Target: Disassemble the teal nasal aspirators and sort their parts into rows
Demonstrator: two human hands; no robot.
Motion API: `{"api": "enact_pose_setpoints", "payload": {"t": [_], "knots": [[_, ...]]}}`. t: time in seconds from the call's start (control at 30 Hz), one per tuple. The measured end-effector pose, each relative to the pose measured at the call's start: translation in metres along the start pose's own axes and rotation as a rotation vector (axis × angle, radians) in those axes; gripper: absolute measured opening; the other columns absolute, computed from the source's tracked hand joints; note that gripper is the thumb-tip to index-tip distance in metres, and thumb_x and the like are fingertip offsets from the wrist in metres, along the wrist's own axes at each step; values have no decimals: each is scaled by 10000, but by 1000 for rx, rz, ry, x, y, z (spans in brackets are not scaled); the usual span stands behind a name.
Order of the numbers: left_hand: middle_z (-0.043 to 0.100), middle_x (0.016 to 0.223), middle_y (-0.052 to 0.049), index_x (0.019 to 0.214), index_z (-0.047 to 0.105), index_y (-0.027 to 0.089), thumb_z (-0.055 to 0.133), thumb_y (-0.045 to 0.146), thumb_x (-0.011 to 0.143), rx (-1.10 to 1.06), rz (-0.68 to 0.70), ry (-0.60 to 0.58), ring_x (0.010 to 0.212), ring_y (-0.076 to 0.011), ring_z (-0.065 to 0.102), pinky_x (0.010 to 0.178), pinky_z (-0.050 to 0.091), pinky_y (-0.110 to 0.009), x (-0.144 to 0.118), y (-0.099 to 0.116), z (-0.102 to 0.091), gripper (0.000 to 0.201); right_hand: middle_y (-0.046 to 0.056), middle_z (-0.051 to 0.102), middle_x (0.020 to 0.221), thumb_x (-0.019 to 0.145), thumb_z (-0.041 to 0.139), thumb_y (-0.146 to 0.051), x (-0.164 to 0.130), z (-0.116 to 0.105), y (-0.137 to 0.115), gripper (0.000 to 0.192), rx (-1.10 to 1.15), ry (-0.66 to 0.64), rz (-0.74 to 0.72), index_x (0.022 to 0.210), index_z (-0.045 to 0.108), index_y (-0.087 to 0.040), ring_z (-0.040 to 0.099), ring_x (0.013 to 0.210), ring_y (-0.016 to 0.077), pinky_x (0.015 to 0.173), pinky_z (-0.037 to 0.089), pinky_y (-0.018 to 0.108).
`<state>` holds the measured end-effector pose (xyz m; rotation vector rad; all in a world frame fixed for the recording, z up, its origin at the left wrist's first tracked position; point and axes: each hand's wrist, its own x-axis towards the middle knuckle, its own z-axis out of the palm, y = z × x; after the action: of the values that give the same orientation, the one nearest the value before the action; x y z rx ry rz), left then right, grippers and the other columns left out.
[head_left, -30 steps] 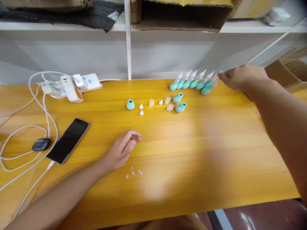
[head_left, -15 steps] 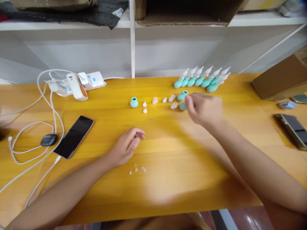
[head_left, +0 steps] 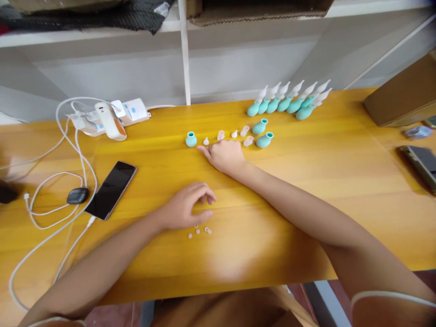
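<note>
seemingly a small workroom or office: a long wooden tabletop (head_left: 340,172) against white shelving (head_left: 185,59), a cardboard box (head_left: 402,93) at one end, a crowded power strip (head_left: 91,129), rows of matching teal bulbs (head_left: 284,105)

Bright, diffuse light, its source out of view, leaves a pale glare on the glossy surface (head_left: 231,261) toward six o'clock, with soft brown shadow toward five. Wide-angle distortion stretches the edges; the right hand (head_left: 225,156) looks slightly soft.
</note>
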<state>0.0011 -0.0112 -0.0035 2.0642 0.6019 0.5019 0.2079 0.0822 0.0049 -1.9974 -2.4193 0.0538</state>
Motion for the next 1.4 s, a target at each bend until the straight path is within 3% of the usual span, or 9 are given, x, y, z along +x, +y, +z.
{"api": "enact_pose_setpoints", "payload": {"t": [0.1,0.23,0.4,0.53,0.63,0.83,1.0,1.2,1.4], "knots": [[702,1060,-36,1052,687,222,846,315,813,182,146,-200,1009,-241,632,962,436,-397,2,6,-1,302,214,804,975,1167,294,-612,4,1,4,760,14,6,1,1052,870,-129,753,921,314,748,425,345],[681,1042,-13,989,718,242,912,345,749,277,165,-296,1038,-246,622,947,389,-401,3,10,-1,325,172,798,875,1183,282,-545,-12,3,13,755,26,46,-75,915,857,-134,715,829,271,688,335,332],[655,1047,-16,948,727,237,885,258,751,310,160,-322,1029,-234,591,977,380,-401,4,11,-2,254,130,742,727,1163,311,-498,-55,12,29,731,60,144,-260,728,771,-131,575,623,186,617,161,354],[656,1034,-16,840,725,234,877,210,758,283,130,-325,1015,-226,581,968,382,-390,5,10,-1,174,71,698,671,1116,391,-420,-76,23,41,603,145,191,-427,668,697,-157,474,569,142,619,163,348],[660,1030,-19,870,723,238,861,216,778,273,136,-315,1012,-230,578,979,384,-396,5,11,-1,167,55,698,692,1094,427,-371,-78,27,49,521,212,187,-439,679,665,-163,475,593,134,631,195,341],[675,1085,-59,1063,645,227,807,206,760,290,115,-348,1080,-292,569,970,413,-415,6,17,-3,344,75,739,789,1174,334,-519,-71,26,56,664,269,81,-421,762,717,-167,555,669,154,642,204,344],[639,1048,-53,905,651,223,775,102,780,258,126,-326,1042,-265,557,965,421,-405,5,17,-2,214,79,780,864,1193,284,-570,-70,30,62,707,349,94,-503,899,792,-175,633,745,176,680,273,341],[677,941,-29,865,626,224,761,93,806,161,153,-272,953,-231,577,954,447,-391,6,10,-1,198,67,772,817,1199,308,-549,-70,33,63,687,429,136,-526,882,788,-175,658,741,173,696,324,325],[707,899,-17,901,643,209,709,62,845,-66,78,-36,837,-164,612,807,502,-299,4,3,1,171,68,768,826,1188,307,-583,-67,30,64,695,510,85,-509,895,785,-174,666,754,171,686,339,309]]}}
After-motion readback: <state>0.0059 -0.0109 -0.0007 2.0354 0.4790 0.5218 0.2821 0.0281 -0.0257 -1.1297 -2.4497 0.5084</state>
